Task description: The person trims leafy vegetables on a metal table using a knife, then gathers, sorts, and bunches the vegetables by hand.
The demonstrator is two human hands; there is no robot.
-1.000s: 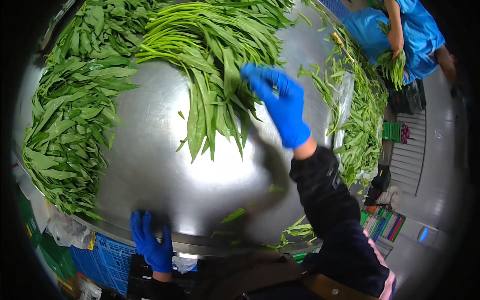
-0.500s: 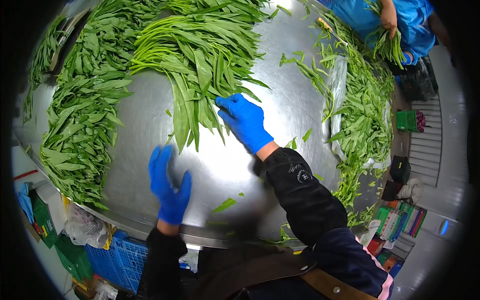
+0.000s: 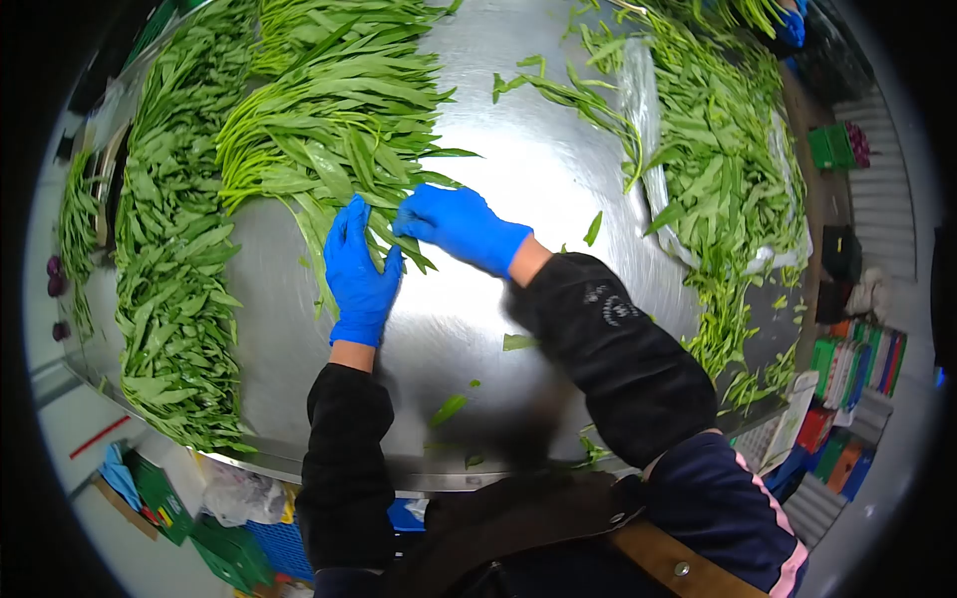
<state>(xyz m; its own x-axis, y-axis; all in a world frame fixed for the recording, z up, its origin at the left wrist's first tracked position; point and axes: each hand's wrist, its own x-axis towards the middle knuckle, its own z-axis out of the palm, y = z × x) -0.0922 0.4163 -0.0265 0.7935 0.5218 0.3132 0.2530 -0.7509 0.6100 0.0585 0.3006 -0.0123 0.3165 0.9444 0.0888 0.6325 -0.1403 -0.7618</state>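
Note:
A sheaf of water spinach (image 3: 329,140) lies on the steel table (image 3: 469,349), stems to the left and leaves to the right. My right hand (image 3: 464,229), in a blue glove, has its fingers closed on leaves at the near edge of the sheaf. Close beside it, my left hand (image 3: 361,274), gloved the same, rests against the drooping leaves with thumb and fingers apart. The leaf tips between both hands are partly hidden by the gloves.
A long row of water spinach (image 3: 179,289) runs down the left side. Loose greens (image 3: 718,169) and clear plastic (image 3: 638,90) lie on the right. Leaf scraps (image 3: 449,409) dot the near tabletop. Another person's blue-gloved hand (image 3: 791,25) shows at top right.
My left hand has moved up and right to the leaves beside my right hand. My view has shifted, and the other person is now mostly out of sight.

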